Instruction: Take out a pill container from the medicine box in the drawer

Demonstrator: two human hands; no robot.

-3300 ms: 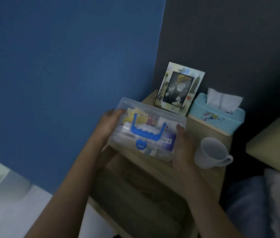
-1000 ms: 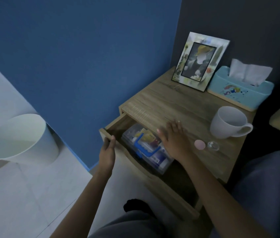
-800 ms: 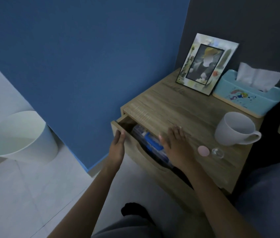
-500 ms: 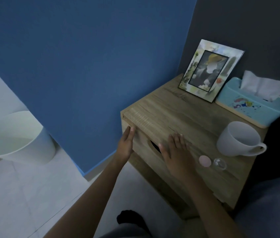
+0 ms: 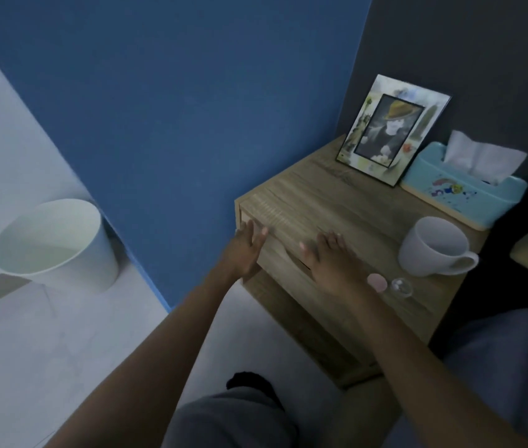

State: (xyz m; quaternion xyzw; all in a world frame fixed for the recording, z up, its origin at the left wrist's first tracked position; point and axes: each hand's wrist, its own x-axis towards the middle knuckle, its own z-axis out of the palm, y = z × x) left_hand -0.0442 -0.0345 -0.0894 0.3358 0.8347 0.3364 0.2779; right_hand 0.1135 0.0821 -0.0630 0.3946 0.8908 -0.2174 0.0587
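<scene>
The wooden nightstand's drawer (image 5: pixel 280 258) is pushed in flush, so the medicine box inside is hidden. A small clear pill container (image 5: pixel 401 287) and its pink lid (image 5: pixel 376 282) lie on the nightstand top near the front edge. My left hand (image 5: pixel 246 250) is flat against the left end of the drawer front, fingers spread, holding nothing. Just left of the pink lid, my right hand (image 5: pixel 329 258) rests palm down over the front edge of the top, fingers apart and empty.
A white mug (image 5: pixel 434 247) stands just behind the pill container. A picture frame (image 5: pixel 392 142) and a light blue tissue box (image 5: pixel 465 185) stand at the back. A white bin (image 5: pixel 54 244) is on the floor at left. Bedding lies at right.
The medicine box went from my hands into the drawer. My left hand pushed the drawer from open to fully closed. My right hand stayed on the nightstand's front edge.
</scene>
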